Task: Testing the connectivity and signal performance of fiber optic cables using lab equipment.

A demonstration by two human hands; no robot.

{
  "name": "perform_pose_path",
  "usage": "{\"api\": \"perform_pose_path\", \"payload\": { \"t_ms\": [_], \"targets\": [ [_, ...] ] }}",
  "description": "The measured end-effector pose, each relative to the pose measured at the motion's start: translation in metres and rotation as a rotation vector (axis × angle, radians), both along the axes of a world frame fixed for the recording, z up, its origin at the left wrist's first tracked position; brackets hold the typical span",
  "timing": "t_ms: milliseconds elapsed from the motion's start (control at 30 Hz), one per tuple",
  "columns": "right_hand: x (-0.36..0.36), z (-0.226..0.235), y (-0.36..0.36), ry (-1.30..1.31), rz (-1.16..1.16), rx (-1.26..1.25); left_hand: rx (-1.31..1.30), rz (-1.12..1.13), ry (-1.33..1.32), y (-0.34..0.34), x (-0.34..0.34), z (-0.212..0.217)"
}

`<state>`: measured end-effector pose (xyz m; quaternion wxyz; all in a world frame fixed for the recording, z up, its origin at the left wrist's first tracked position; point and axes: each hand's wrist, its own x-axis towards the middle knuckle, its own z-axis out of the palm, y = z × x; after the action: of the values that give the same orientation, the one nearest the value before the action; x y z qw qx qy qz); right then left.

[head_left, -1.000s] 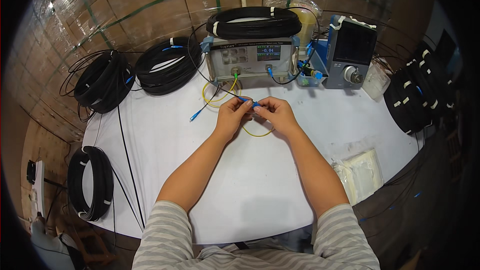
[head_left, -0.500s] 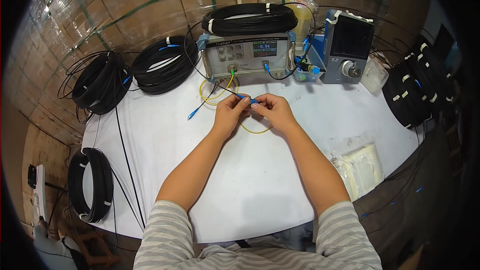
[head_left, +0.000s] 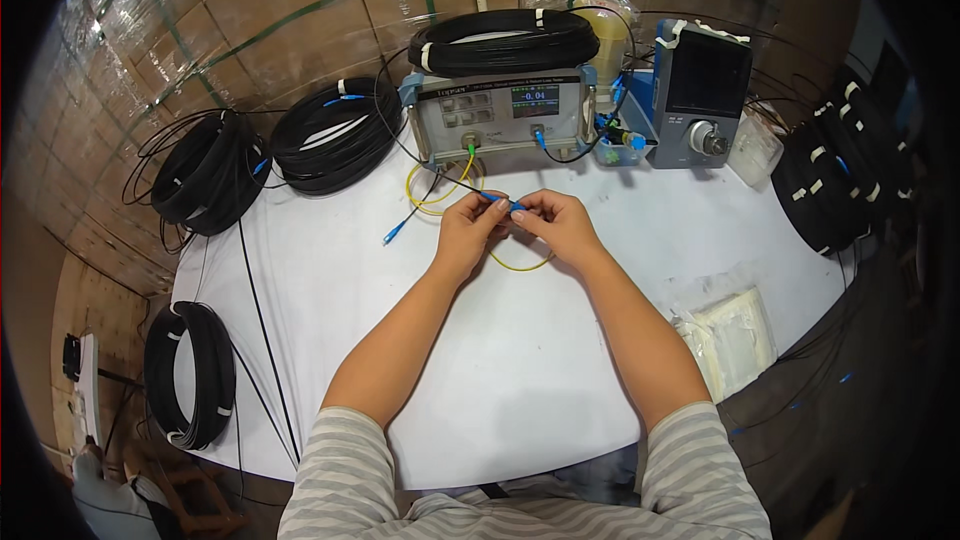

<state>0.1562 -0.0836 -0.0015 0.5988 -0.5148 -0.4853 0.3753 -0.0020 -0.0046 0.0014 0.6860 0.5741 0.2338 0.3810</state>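
Both hands meet just above the centre of the frame, over the white bench (head_left: pixel 520 380). The left hand (head_left: pixel 468 232) and the right hand (head_left: pixel 556 228) each pinch closed on an end of a small blue fibre connector (head_left: pixel 503 204), fingertips nearly touching one another. A thin yellow fibre cable (head_left: pixel 520 265) loops out below the hands and coils again above them, near the front of a grey test instrument (head_left: pixel 500 118) that stands in the upper middle of the frame. A green plug and a blue plug sit in its front sockets, and a small lit display shows on its face. On top of the instrument rests a black cable coil (head_left: pixel 503 37) bound with white ties.

A second blue connector (head_left: pixel 396 232) lies loose on the bench to the left of the hands, on the end of a thin lead. To the right of the instrument stands a blue-cased device with a dark screen (head_left: pixel 702 90) and a round knob. In the upper left lie two more black coils (head_left: pixel 335 135) (head_left: pixel 208 170), side by side. Another black coil (head_left: pixel 190 375) hangs off the lower left edge of the bench. Stacked black coils with white ties (head_left: pixel 830 180) fill the right edge. Clear plastic bags (head_left: pixel 728 340) lie at the lower right of the bench. Striped sleeves show at the bottom edge.
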Motion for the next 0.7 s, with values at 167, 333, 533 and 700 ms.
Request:
{"api": "perform_pose_path", "payload": {
  "t_ms": [167, 333, 533, 700],
  "targets": [
    [-0.0005, 0.0005, 0.0004, 0.006, -0.009, 0.001, -0.014, -0.015, -0.005, 0.0006, -0.0025, 0.0009],
    [-0.0013, 0.0039, -0.0033, -0.059, -0.010, -0.029, 0.012, -0.021, 0.022, 0.0003, -0.0041, 0.0002],
    [-0.0010, 0.0033, -0.0052, -0.023, -0.015, -0.015, -0.014, -0.005, 0.057, -0.0017, -0.0017, 0.0002],
    [-0.0028, 0.0080, -0.0058, -0.075, -0.017, -0.035, -0.006, -0.008, 0.017, -0.0009, -0.0033, 0.0017]
  ]
}}
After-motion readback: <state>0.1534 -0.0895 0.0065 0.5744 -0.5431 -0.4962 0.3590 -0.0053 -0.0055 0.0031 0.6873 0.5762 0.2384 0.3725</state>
